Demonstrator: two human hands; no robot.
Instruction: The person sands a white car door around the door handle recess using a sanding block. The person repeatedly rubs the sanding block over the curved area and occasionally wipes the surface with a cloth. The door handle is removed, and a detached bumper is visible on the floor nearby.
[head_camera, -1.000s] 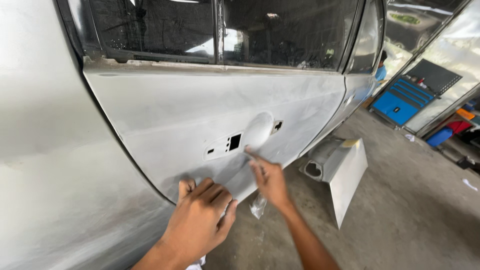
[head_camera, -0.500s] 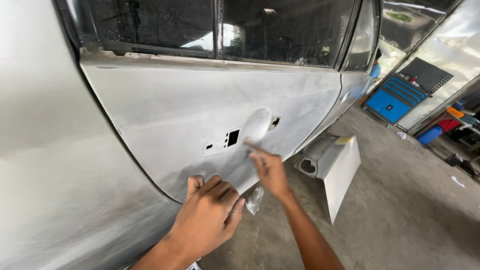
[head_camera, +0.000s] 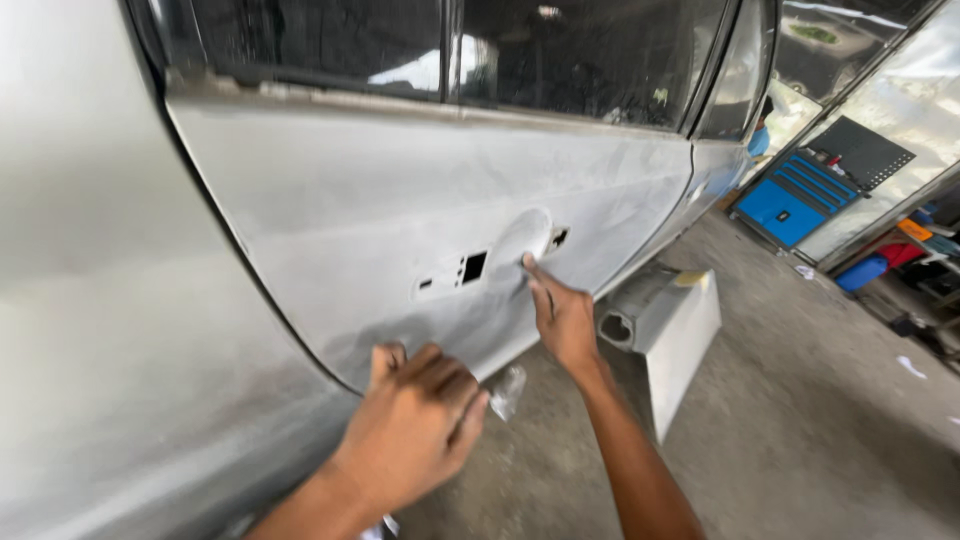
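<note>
Right hand (head_camera: 563, 318) fingertips touching door panel (head_camera: 400, 210) beside handle recess (head_camera: 520, 240); left hand (head_camera: 415, 425) lower, curled against panel; hands apart, gripping nothing discernible.

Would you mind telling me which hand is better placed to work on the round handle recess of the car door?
The right hand, probably: its fingers already touch the edge of the handle recess. The left hand rests lower on the door panel, away from it.

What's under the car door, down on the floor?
Under the grey car door you see bare concrete floor and a small clear bottle-like thing. The left hand hides part of it.
</note>
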